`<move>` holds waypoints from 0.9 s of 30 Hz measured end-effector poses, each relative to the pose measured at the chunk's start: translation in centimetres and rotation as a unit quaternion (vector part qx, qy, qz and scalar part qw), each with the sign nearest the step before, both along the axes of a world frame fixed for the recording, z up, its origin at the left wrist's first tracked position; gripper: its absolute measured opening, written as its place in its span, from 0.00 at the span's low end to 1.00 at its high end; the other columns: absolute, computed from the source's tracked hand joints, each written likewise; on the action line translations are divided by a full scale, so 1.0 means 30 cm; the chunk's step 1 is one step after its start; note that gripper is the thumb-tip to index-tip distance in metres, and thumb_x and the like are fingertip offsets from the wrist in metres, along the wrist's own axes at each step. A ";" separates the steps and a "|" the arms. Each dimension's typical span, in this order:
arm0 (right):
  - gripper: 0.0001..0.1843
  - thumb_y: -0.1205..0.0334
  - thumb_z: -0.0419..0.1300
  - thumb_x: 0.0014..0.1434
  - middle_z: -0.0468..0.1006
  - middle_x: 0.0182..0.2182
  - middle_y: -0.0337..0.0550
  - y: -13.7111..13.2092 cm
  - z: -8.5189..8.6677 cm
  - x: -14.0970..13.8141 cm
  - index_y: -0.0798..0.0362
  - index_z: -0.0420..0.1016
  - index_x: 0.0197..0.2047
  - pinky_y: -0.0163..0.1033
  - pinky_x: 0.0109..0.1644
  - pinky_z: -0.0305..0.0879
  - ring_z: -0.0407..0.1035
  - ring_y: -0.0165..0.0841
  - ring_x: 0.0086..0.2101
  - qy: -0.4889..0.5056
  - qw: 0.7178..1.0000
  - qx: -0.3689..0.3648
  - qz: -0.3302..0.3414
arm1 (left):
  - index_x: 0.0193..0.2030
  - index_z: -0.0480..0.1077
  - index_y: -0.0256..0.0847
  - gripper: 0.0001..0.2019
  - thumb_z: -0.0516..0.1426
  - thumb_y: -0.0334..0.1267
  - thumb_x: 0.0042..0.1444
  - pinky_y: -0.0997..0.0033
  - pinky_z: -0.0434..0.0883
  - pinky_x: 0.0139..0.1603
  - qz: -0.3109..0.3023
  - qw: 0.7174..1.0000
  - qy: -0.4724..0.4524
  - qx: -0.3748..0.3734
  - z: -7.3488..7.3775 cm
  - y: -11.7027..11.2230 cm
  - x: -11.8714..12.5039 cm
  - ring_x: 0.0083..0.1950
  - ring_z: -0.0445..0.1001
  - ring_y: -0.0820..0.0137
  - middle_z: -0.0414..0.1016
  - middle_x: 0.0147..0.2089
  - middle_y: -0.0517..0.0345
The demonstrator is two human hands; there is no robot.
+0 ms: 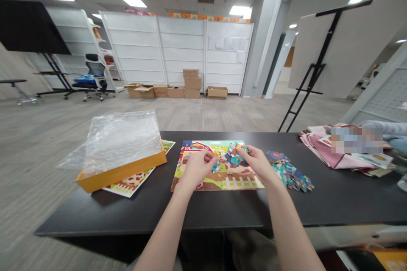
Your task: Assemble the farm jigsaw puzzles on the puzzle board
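A colourful farm puzzle board [219, 176] lies flat on the dark table [222, 211] in front of me. My left hand [197, 168] rests on the board's left half, fingers curled and pressing on a piece I cannot make out. My right hand [256, 161] is over the board's right half, fingers pinched on a cluster of blue-green puzzle pieces [235, 156] near the top middle. A heap of loose puzzle pieces [291, 171] lies just right of the board, beside my right wrist.
An orange box [122, 169] with a clear plastic bag [119, 137] on it sits at the table's left corner, over a printed sheet [132, 183]. Pink cloth and papers [337, 156] lie at the far right. An easel [313, 72], cardboard boxes [178, 89] and an office chair [93, 76] stand beyond.
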State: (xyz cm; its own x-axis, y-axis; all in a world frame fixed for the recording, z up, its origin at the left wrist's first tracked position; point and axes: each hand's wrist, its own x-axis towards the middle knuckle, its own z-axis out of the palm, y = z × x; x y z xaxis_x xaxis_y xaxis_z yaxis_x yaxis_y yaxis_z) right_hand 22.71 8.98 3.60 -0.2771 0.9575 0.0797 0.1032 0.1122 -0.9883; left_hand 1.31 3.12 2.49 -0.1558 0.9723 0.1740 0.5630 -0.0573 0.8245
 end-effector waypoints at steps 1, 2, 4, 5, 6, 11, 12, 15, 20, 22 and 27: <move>0.25 0.40 0.67 0.51 0.78 0.25 0.40 -0.011 0.010 -0.010 0.54 0.76 0.40 0.32 0.23 0.64 0.71 0.31 0.24 0.010 1.000 -0.016 0.016 | 0.41 0.74 0.38 0.14 0.64 0.47 0.54 0.66 0.74 0.41 -0.035 0.997 -0.072 0.005 0.003 -0.001 0.013 0.38 0.80 0.63 0.80 0.38 0.51; 0.25 0.39 0.66 0.52 0.78 0.25 0.40 -0.021 0.018 -0.020 0.54 0.76 0.40 0.32 0.22 0.64 0.72 0.31 0.24 0.018 0.999 -0.027 0.032 | 0.47 0.72 0.39 0.19 0.65 0.47 0.54 0.66 0.75 0.41 -0.072 0.987 -0.143 0.000 0.004 -0.003 0.027 0.39 0.80 0.64 0.80 0.43 0.49; 0.25 0.39 0.66 0.52 0.78 0.27 0.41 -0.034 0.027 -0.039 0.54 0.76 0.39 0.31 0.21 0.63 0.71 0.30 0.24 0.023 0.997 -0.031 0.061 | 0.59 0.66 0.41 0.29 0.67 0.46 0.52 0.66 0.76 0.43 -0.137 0.957 -0.253 -0.017 0.005 -0.006 0.051 0.42 0.80 0.65 0.78 0.50 0.48; 0.25 0.39 0.66 0.52 0.78 0.28 0.41 -0.037 0.027 -0.048 0.54 0.76 0.38 0.30 0.21 0.62 0.70 0.29 0.24 0.022 0.997 -0.024 0.071 | 0.62 0.63 0.43 0.32 0.68 0.45 0.51 0.66 0.76 0.44 -0.158 0.946 -0.282 -0.018 0.004 -0.008 0.060 0.44 0.80 0.65 0.77 0.52 0.48; 0.25 0.39 0.66 0.52 0.79 0.29 0.42 -0.039 0.026 -0.054 0.54 0.76 0.38 0.30 0.21 0.62 0.70 0.29 0.24 0.020 0.997 -0.016 0.078 | 0.62 0.63 0.44 0.33 0.68 0.44 0.51 0.66 0.76 0.46 -0.170 0.940 -0.297 -0.011 0.004 -0.009 0.067 0.46 0.79 0.65 0.77 0.53 0.49; 0.26 0.38 0.66 0.51 0.77 0.26 0.41 -0.037 0.019 -0.065 0.55 0.79 0.38 0.29 0.20 0.60 0.66 0.27 0.22 -0.025 0.997 0.008 0.072 | 0.59 0.65 0.42 0.30 0.69 0.43 0.50 0.68 0.76 0.43 -0.159 0.939 -0.304 -0.009 0.003 -0.009 0.069 0.41 0.79 0.67 0.77 0.48 0.51; 0.27 0.38 0.66 0.51 0.76 0.25 0.40 -0.038 0.021 -0.065 0.55 0.80 0.38 0.30 0.20 0.60 0.65 0.27 0.22 -0.032 0.997 0.010 0.068 | 0.58 0.65 0.41 0.31 0.69 0.44 0.50 0.68 0.76 0.41 -0.155 0.938 -0.308 -0.014 0.001 -0.007 0.065 0.39 0.80 0.68 0.78 0.47 0.51; 0.27 0.38 0.66 0.50 0.75 0.24 0.39 -0.035 0.027 -0.057 0.55 0.81 0.37 0.31 0.20 0.61 0.65 0.27 0.21 -0.029 0.998 0.015 0.049 | 0.57 0.65 0.41 0.30 0.69 0.44 0.49 0.68 0.77 0.40 -0.149 0.937 -0.315 -0.002 -0.010 0.000 0.054 0.39 0.80 0.68 0.78 0.44 0.52; 0.28 0.37 0.68 0.48 0.78 0.26 0.41 -0.003 0.018 -0.008 0.55 0.79 0.37 0.32 0.22 0.63 0.65 0.27 0.21 0.023 0.999 0.006 -0.041 | 0.56 0.64 0.42 0.31 0.69 0.47 0.49 0.68 0.78 0.36 -0.157 0.927 -0.340 -0.007 -0.019 0.005 0.032 0.37 0.79 0.68 0.78 0.42 0.55; 0.28 0.38 0.69 0.47 0.80 0.30 0.43 0.005 0.016 0.013 0.55 0.80 0.38 0.32 0.25 0.66 0.66 0.26 0.22 0.046 0.998 0.003 -0.049 | 0.55 0.64 0.42 0.31 0.70 0.47 0.48 0.68 0.78 0.36 -0.149 0.928 -0.341 -0.015 -0.018 0.003 0.024 0.38 0.80 0.68 0.78 0.41 0.55; 0.24 0.41 0.70 0.48 0.80 0.31 0.42 -0.012 0.030 0.003 0.54 0.79 0.35 0.30 0.25 0.65 0.68 0.26 0.24 0.042 0.999 -0.005 0.019 | 0.53 0.65 0.41 0.29 0.69 0.48 0.48 0.66 0.79 0.38 -0.146 0.939 -0.309 -0.019 -0.021 0.000 0.016 0.40 0.80 0.66 0.78 0.42 0.54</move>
